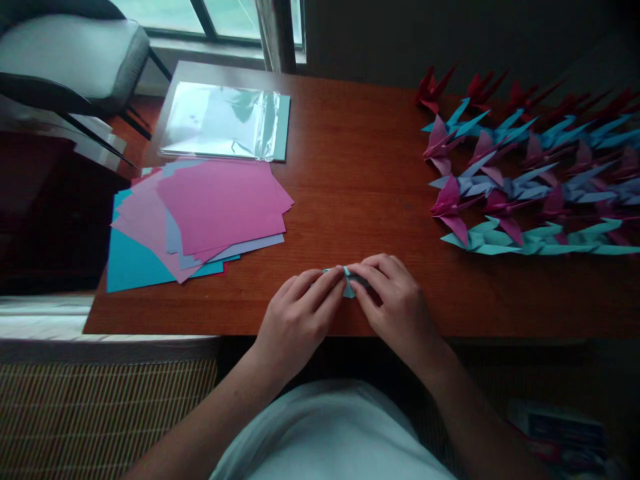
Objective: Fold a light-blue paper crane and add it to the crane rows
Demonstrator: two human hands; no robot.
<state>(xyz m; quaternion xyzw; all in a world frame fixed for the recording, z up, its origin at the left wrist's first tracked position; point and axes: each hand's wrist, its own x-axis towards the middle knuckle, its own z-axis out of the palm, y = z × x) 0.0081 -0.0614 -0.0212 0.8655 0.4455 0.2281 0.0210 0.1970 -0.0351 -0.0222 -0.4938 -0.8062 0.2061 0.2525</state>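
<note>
Between my two hands is a small folded piece of mint-green paper (349, 291), near the table's front edge. My left hand (299, 317) pinches its left side, and the fingers hide most of that part. On the right side, the thumb and forefinger of my right hand (397, 300) press together on the same paper. Only a narrow middle strip and a lower flap show, so its full shape is hidden.
Rows of folded paper cranes (530, 240) in several colours stand at the table's right. A fanned pile of coloured paper sheets (225, 207) lies on the left, with a clear plastic packet (220, 123) behind it. A chair (75, 60) stands beyond the wooden table (350, 173).
</note>
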